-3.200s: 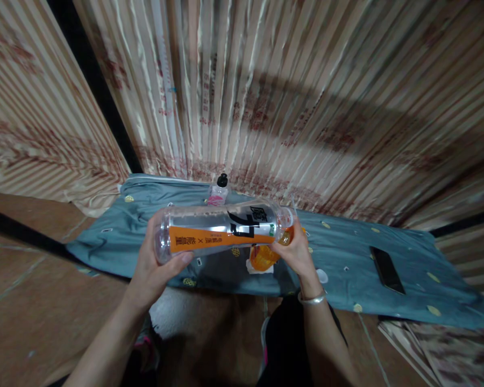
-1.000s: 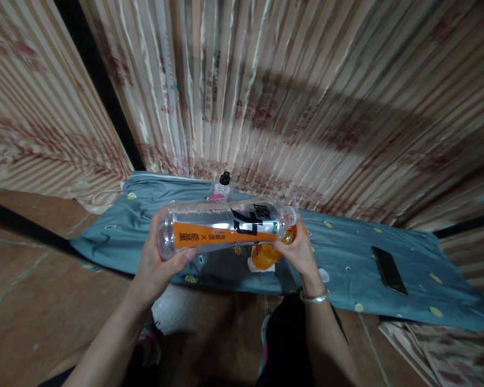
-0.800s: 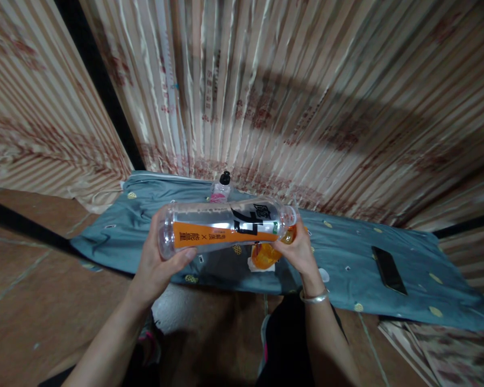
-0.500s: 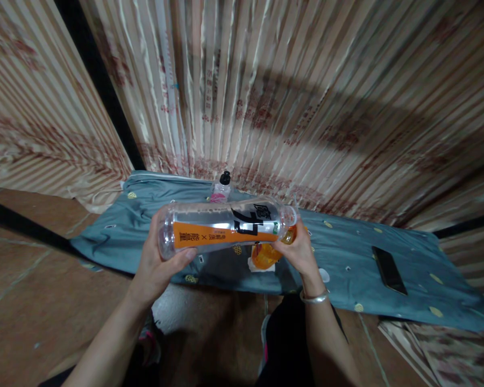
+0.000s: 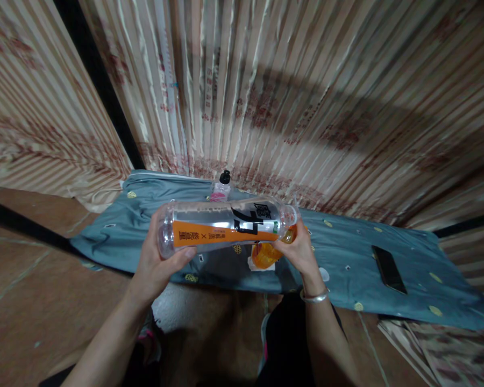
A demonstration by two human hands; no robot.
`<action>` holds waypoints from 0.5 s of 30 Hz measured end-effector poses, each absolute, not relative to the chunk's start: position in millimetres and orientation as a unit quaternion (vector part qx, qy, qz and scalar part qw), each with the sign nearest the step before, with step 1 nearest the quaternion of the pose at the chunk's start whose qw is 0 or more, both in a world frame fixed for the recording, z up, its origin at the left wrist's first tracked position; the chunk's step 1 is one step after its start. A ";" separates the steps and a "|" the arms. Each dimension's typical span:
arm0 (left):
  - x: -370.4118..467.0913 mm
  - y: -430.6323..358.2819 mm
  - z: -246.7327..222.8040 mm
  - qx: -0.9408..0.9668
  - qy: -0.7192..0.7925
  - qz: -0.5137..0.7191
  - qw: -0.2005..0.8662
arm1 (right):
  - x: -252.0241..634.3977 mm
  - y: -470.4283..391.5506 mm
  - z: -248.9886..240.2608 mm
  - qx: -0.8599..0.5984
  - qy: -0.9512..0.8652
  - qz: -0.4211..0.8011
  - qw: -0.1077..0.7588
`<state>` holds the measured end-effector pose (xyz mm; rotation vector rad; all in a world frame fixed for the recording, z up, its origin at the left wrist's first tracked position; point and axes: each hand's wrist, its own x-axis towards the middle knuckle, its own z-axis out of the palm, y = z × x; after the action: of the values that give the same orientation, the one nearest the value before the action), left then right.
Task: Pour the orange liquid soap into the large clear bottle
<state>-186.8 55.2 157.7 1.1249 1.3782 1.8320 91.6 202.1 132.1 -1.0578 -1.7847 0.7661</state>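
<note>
A large clear plastic bottle [image 5: 221, 226] with an orange and silver label lies sideways in the air between my hands. Its base is wrapped by my left hand [image 5: 157, 258], thumb along the near side. My right hand [image 5: 298, 247] is closed at the neck end, with a silver bracelet on the wrist. Below that end, an orange container [image 5: 265, 255], partly hidden by the bottle and my right hand, is over a white tissue [image 5: 262, 267]. Whether my right hand also touches this container is unclear.
A small pump bottle [image 5: 221, 188] with a black top stands at the back of the blue-green cloth [image 5: 347, 252]. A black phone [image 5: 389, 270] lies on the right, and a small white round item [image 5: 324, 274] near my right wrist. Striped curtains [image 5: 306, 107] hang behind.
</note>
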 end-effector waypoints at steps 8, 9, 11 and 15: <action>-183.6 52.5 163.9 0.417 0.523 0.683 0.294 | 90.6 202.0 133.4 -0.431 -0.720 0.307 0.449; -183.2 52.2 164.5 0.414 0.525 0.682 0.296 | 90.4 201.8 133.7 -0.431 -0.721 0.306 0.448; -182.8 52.0 164.7 0.411 0.525 0.683 0.297 | 90.3 201.6 134.2 -0.432 -0.723 0.301 0.448; -182.5 52.0 162.0 0.416 0.519 0.689 0.289 | 90.7 201.3 134.5 -0.432 -0.724 0.294 0.450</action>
<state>-182.5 52.0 162.0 1.1093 1.3842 1.8380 90.7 201.3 134.5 -1.0675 -1.7911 0.7279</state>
